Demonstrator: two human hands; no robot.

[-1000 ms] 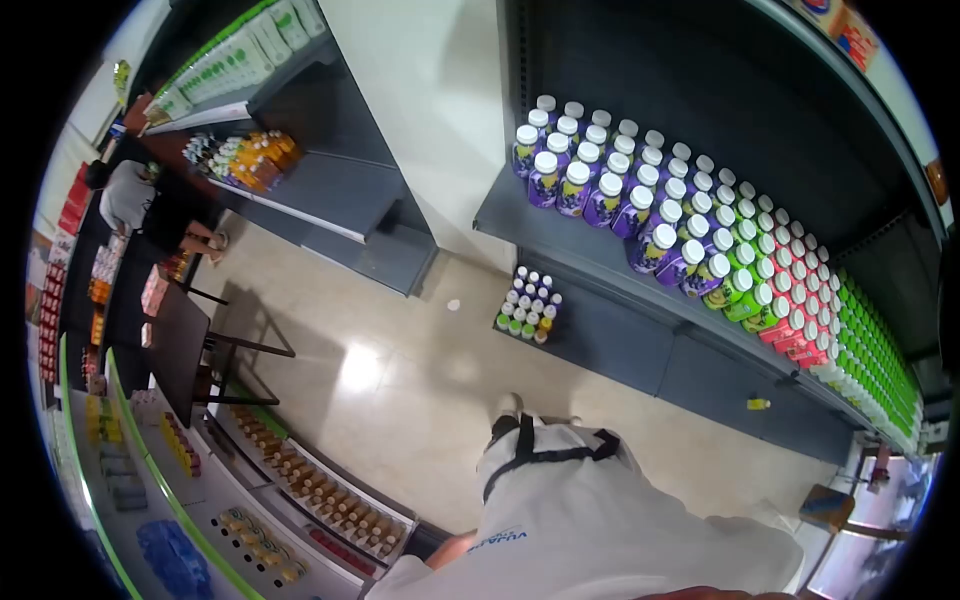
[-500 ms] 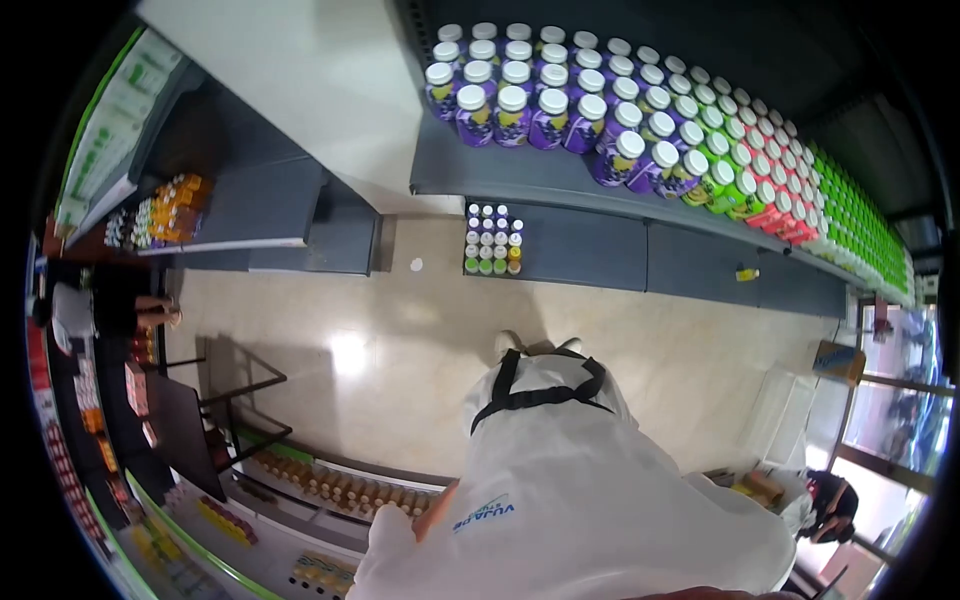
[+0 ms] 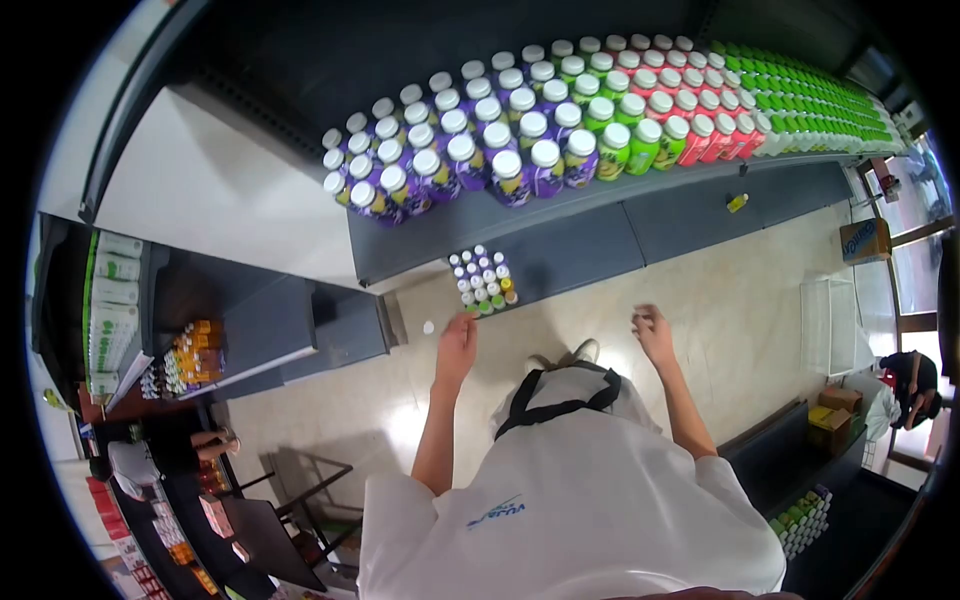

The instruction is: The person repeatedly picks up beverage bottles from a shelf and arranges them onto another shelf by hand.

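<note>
Both my arms reach forward above the floor. My left hand (image 3: pixel 457 342) is at the near edge of the small bottles (image 3: pixel 484 278) grouped on the low shelf, without visibly gripping any; its fingers are loosely bent. Off to the right, my right hand (image 3: pixel 652 334) hangs over the floor with fingers apart and nothing in them. Ahead, white-capped purple bottles (image 3: pixel 462 160) line the upper shelf, followed by green bottles (image 3: pixel 614 152) and pink bottles (image 3: pixel 700 138). Farther right come many green-topped bottles (image 3: pixel 815 100).
A lone yellow bottle (image 3: pixel 738 203) lies on the low shelf (image 3: pixel 575 250). Left are a white pillar (image 3: pixel 225 190) and another shelf (image 3: pixel 245 335). A dark table (image 3: pixel 265 525) stands behind on the left. People are at far left and right, with a cardboard box (image 3: pixel 865 241) right.
Both my forearms and hands have come into view, reaching forward. The view has turned, bringing the upper shelf's bottles closer and shifting them left.
</note>
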